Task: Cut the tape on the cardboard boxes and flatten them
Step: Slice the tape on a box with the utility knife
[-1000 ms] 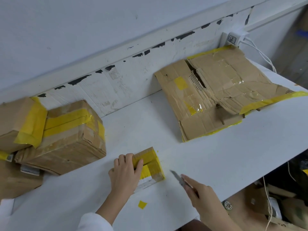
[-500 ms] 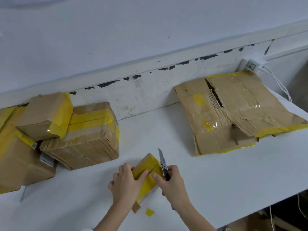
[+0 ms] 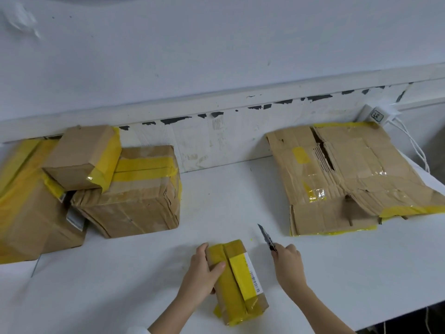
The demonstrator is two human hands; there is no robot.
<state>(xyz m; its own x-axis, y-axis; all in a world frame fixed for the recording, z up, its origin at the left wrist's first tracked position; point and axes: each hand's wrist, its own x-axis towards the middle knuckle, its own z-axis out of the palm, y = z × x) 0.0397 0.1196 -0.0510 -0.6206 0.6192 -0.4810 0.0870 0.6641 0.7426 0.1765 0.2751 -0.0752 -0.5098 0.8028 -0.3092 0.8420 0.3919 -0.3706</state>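
A small cardboard box (image 3: 237, 283) wrapped in yellow tape lies on the white table (image 3: 349, 273) near the front edge. A slit runs along the middle of its top. My left hand (image 3: 202, 273) grips its left side, thumb on top. My right hand (image 3: 287, 262) holds a utility knife (image 3: 266, 236) to the right of the box, with the blade pointing up and away, clear of the cardboard.
Three taped boxes are piled at the back left: a big box (image 3: 26, 201), a middle box (image 3: 137, 191) and a small box on top (image 3: 81, 157). Flattened cardboard (image 3: 349, 179) leans against the wall at the back right, below a charger (image 3: 376, 115) with white cables.
The small box has been turned and laid lengthwise toward me. My right hand drew the knife off the box and now holds it to the right.
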